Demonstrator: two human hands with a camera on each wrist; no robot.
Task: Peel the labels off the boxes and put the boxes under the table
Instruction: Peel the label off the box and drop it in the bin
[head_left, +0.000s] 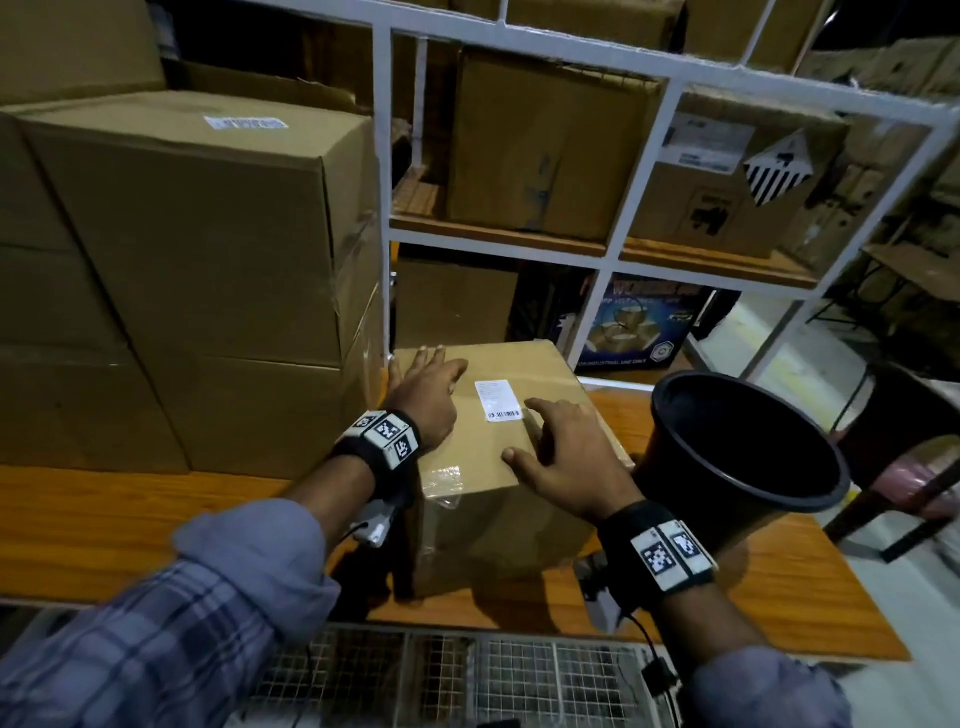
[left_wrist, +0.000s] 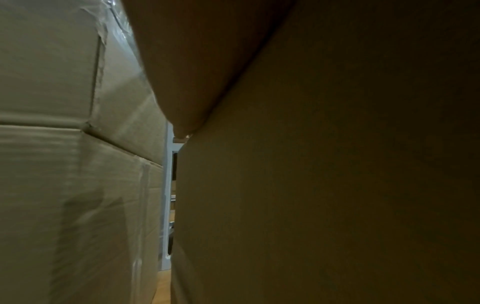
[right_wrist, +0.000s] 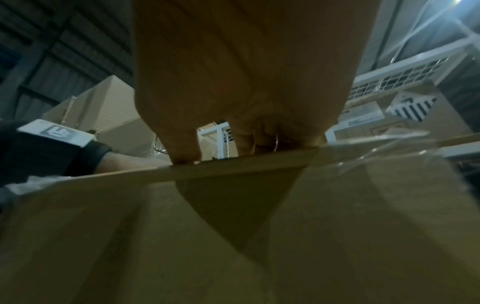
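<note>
A brown cardboard box (head_left: 498, 499) stands on the wooden table (head_left: 104, 525), with a white barcode label (head_left: 497, 399) stuck flat on its top. My left hand (head_left: 423, 387) lies flat on the top's left side, fingers straight toward the far edge. My right hand (head_left: 558, 457) rests on the top just right of the label, fingers spread, index tip near the label's lower right corner. In the left wrist view the box side (left_wrist: 324, 185) fills the frame. The right wrist view shows my right hand (right_wrist: 233, 92) pressing on the box top (right_wrist: 233, 236).
A stack of large cardboard boxes (head_left: 208, 260) stands close on the left, the top one bearing a white label (head_left: 245, 123). A black bucket (head_left: 743, 452) leans just right of the box. A white shelf frame (head_left: 644, 208) with more boxes is behind.
</note>
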